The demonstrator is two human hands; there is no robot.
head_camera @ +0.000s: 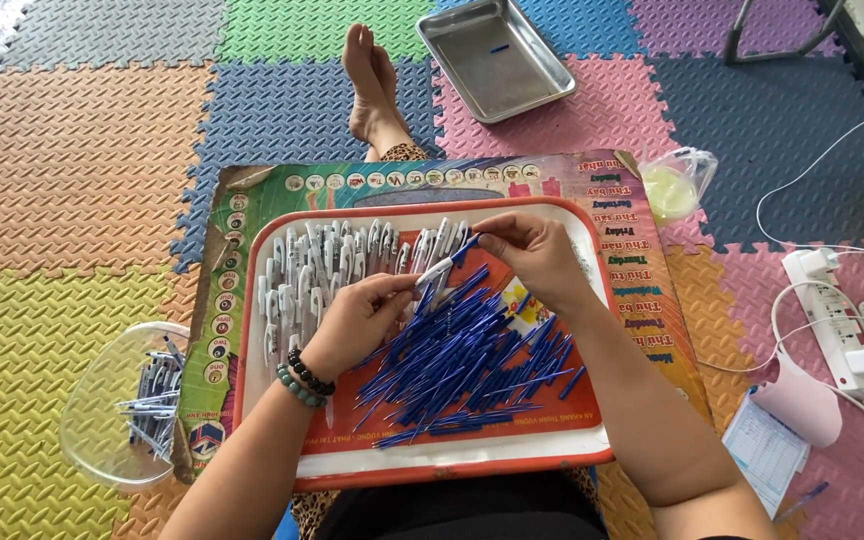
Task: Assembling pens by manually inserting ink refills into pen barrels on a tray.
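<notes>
light: bright, even daylight | shadows: soft | focus: sharp | edges: slight wide-angle bend

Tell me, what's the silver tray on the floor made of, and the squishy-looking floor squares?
The silver tray looks like metal, probably steel: grey, smooth, reflecting light. The floor squares look like soft foam: matte, bumpy-textured, with jigsaw edges that lock together.

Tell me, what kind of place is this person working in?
Probably a home floor used for piecework: colourful interlocking foam mats cover it, a white power strip lies loose on them, and the person sits barefoot at a red-rimmed tray heaped with blue pen refills.
</notes>
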